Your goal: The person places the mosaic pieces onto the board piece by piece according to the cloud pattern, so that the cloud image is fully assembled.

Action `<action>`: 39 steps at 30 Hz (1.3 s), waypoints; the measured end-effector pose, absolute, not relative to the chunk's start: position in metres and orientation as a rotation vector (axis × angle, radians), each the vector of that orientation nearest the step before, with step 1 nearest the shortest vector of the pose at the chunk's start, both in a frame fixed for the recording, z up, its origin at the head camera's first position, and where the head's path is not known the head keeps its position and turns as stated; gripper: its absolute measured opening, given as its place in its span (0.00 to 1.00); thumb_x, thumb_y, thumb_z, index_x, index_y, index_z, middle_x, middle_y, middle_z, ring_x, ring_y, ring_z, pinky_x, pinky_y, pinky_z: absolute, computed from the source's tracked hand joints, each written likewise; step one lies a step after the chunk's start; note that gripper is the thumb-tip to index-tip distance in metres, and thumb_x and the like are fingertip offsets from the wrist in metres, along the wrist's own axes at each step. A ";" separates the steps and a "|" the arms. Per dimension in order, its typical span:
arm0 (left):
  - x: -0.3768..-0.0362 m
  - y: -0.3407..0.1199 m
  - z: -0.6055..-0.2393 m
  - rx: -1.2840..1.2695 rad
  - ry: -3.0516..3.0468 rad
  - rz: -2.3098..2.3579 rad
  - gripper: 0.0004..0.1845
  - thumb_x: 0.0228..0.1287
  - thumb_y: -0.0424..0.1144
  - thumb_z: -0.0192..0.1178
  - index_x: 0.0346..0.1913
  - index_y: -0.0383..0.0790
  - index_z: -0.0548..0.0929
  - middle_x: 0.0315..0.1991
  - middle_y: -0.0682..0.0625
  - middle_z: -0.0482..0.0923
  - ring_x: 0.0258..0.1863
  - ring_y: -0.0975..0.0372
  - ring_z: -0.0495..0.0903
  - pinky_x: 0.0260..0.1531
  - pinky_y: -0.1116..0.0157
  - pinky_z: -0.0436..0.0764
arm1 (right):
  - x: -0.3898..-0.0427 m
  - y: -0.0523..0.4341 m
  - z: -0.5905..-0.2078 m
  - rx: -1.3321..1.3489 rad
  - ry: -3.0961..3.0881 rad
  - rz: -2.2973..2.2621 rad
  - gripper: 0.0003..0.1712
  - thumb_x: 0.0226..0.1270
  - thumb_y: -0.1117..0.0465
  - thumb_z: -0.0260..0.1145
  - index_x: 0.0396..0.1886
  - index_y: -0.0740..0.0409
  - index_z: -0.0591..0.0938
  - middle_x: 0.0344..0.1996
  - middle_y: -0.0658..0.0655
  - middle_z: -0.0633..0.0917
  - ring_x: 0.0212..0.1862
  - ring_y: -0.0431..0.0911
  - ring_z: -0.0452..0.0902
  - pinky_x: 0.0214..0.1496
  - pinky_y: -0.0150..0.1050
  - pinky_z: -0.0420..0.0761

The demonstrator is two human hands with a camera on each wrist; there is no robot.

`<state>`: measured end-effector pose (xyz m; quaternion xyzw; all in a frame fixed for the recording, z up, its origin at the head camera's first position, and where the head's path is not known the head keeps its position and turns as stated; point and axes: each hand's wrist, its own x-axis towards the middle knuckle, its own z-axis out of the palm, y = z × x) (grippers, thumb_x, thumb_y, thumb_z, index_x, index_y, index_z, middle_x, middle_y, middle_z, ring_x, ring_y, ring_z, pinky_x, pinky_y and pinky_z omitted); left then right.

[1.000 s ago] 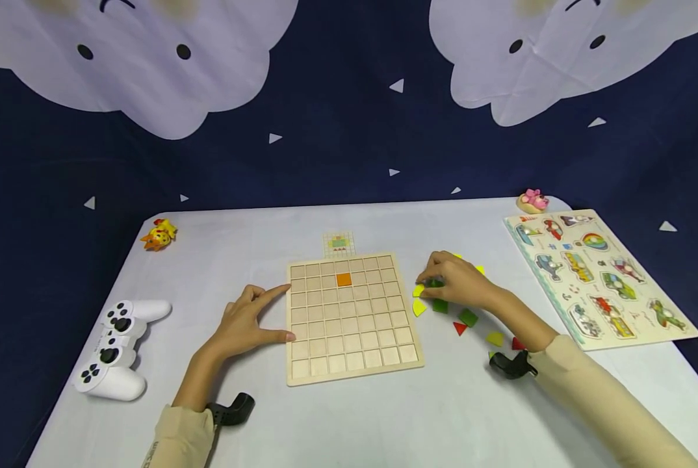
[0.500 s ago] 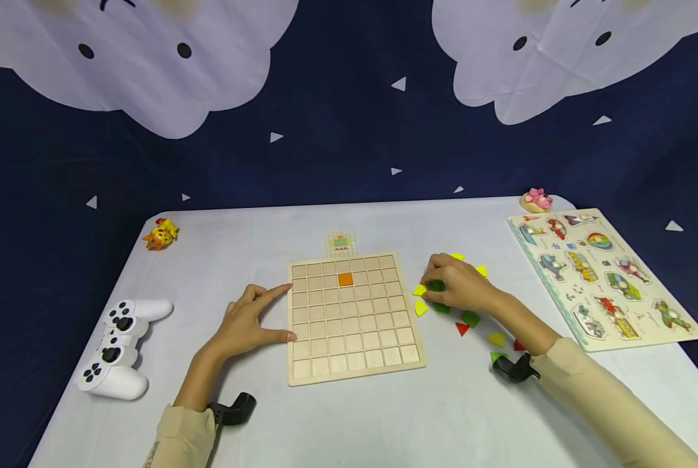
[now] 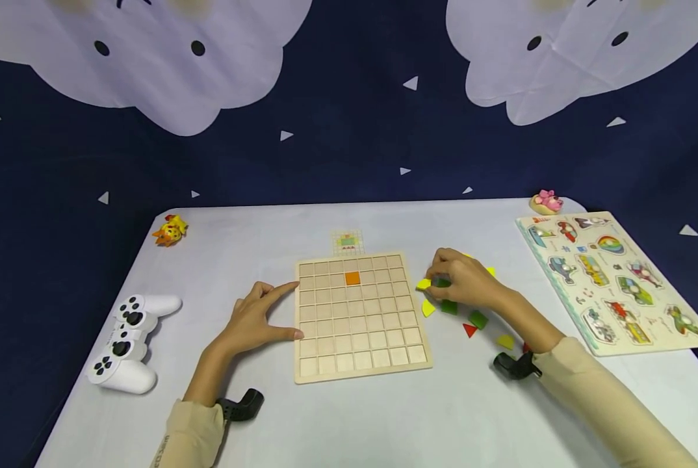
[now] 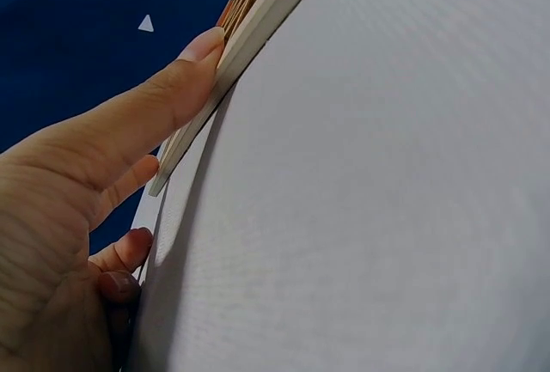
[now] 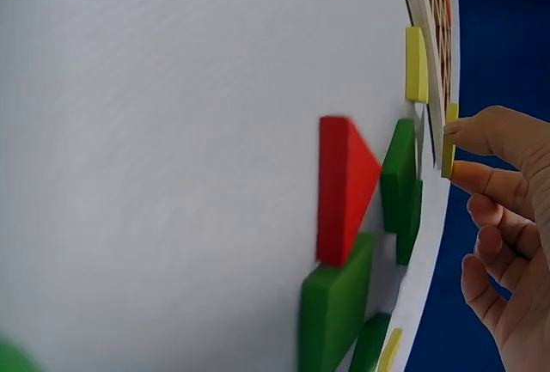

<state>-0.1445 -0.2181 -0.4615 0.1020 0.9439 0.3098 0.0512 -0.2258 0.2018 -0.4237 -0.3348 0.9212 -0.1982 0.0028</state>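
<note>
Right hand [image 3: 463, 283]: fingertips pinch a yellow piece [image 3: 423, 284], just beside the right edge of the wooden grid board [image 3: 361, 325] | Left hand [image 3: 255, 318]: fingers straight, thumb and forefinger against the board's left edge, holding nothing | Orange tile [image 3: 352, 278]: seated in the board's second row.
</note>
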 end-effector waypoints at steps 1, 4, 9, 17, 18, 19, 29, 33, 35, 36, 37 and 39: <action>-0.145 -0.218 -0.461 0.310 2.873 0.941 0.54 0.38 0.64 0.77 0.73 0.61 0.67 0.48 0.47 0.68 0.44 0.55 0.68 0.51 0.52 0.60 | -0.226 0.200 -0.423 -1.053 2.882 -0.633 0.11 0.54 0.58 0.77 0.37 0.57 0.89 0.36 0.48 0.79 0.38 0.42 0.74 0.41 0.41 0.77; -0.145 -0.218 -0.461 0.311 2.874 0.934 0.54 0.38 0.64 0.78 0.73 0.61 0.67 0.48 0.47 0.68 0.43 0.55 0.68 0.50 0.53 0.61 | -0.226 0.194 -0.423 -1.062 2.865 -0.652 0.11 0.54 0.58 0.76 0.37 0.56 0.89 0.36 0.48 0.79 0.39 0.42 0.74 0.41 0.41 0.77; -0.145 -0.218 -0.461 0.312 2.878 0.925 0.54 0.38 0.64 0.77 0.73 0.61 0.67 0.48 0.47 0.68 0.42 0.56 0.69 0.50 0.53 0.61 | -0.228 0.176 -0.421 -1.117 2.842 -0.664 0.12 0.54 0.58 0.76 0.37 0.56 0.89 0.36 0.49 0.79 0.39 0.43 0.75 0.41 0.39 0.77; -0.145 -0.217 -0.460 0.309 2.874 0.937 0.54 0.38 0.64 0.78 0.73 0.60 0.68 0.47 0.48 0.68 0.44 0.56 0.69 0.51 0.52 0.61 | -0.231 0.146 -0.418 -1.251 2.818 -0.635 0.12 0.55 0.58 0.76 0.37 0.59 0.89 0.34 0.50 0.78 0.36 0.40 0.70 0.38 0.37 0.76; -0.145 -0.217 -0.460 0.310 2.874 0.935 0.54 0.38 0.64 0.77 0.73 0.60 0.67 0.47 0.48 0.68 0.44 0.56 0.69 0.52 0.52 0.61 | -0.231 0.143 -0.417 -1.263 2.814 -0.633 0.12 0.55 0.58 0.75 0.37 0.59 0.89 0.34 0.50 0.78 0.36 0.40 0.70 0.38 0.36 0.75; -0.145 -0.217 -0.460 0.313 2.875 0.934 0.54 0.38 0.64 0.77 0.73 0.60 0.67 0.47 0.48 0.68 0.44 0.56 0.69 0.52 0.52 0.61 | -0.231 0.139 -0.417 -1.271 2.810 -0.635 0.12 0.55 0.58 0.75 0.37 0.60 0.89 0.34 0.50 0.78 0.35 0.40 0.70 0.38 0.36 0.75; -0.145 -0.217 -0.458 0.328 2.869 0.948 0.54 0.38 0.63 0.78 0.74 0.59 0.67 0.46 0.49 0.68 0.42 0.58 0.69 0.48 0.55 0.60 | -0.237 0.102 -0.413 -1.375 2.784 -0.584 0.12 0.56 0.58 0.73 0.38 0.60 0.89 0.35 0.52 0.79 0.35 0.41 0.69 0.39 0.36 0.75; -0.145 -0.218 -0.458 0.322 2.864 0.954 0.54 0.39 0.63 0.78 0.73 0.59 0.67 0.47 0.49 0.68 0.43 0.58 0.69 0.49 0.54 0.60 | -0.240 0.085 -0.412 -1.441 2.781 -0.518 0.11 0.57 0.58 0.73 0.37 0.59 0.89 0.34 0.52 0.79 0.35 0.41 0.69 0.39 0.35 0.74; -0.145 -0.218 -0.459 0.320 2.861 0.963 0.53 0.39 0.62 0.78 0.73 0.59 0.67 0.47 0.49 0.68 0.44 0.58 0.69 0.50 0.54 0.60 | -0.242 0.078 -0.413 -1.473 2.780 -0.493 0.11 0.58 0.58 0.73 0.37 0.59 0.90 0.34 0.52 0.80 0.34 0.41 0.68 0.38 0.35 0.73; -0.144 -0.218 -0.459 0.318 2.860 0.965 0.53 0.39 0.62 0.78 0.73 0.59 0.67 0.47 0.49 0.68 0.44 0.58 0.69 0.50 0.53 0.60 | -0.243 0.075 -0.413 -1.482 2.776 -0.485 0.10 0.58 0.58 0.73 0.37 0.59 0.90 0.34 0.52 0.79 0.34 0.41 0.68 0.38 0.34 0.73; -0.144 -0.218 -0.459 0.318 2.860 0.967 0.53 0.39 0.62 0.78 0.73 0.59 0.67 0.47 0.49 0.68 0.44 0.58 0.69 0.51 0.53 0.60 | -0.243 0.072 -0.413 -1.491 2.772 -0.481 0.10 0.58 0.58 0.73 0.37 0.59 0.89 0.33 0.52 0.79 0.34 0.40 0.68 0.37 0.34 0.73; -0.144 -0.218 -0.458 0.314 2.856 0.974 0.53 0.38 0.62 0.78 0.73 0.60 0.68 0.47 0.49 0.68 0.44 0.57 0.69 0.51 0.52 0.60 | -0.245 0.066 -0.415 -1.503 2.769 -0.473 0.10 0.59 0.57 0.73 0.37 0.59 0.89 0.33 0.52 0.79 0.34 0.40 0.68 0.37 0.33 0.73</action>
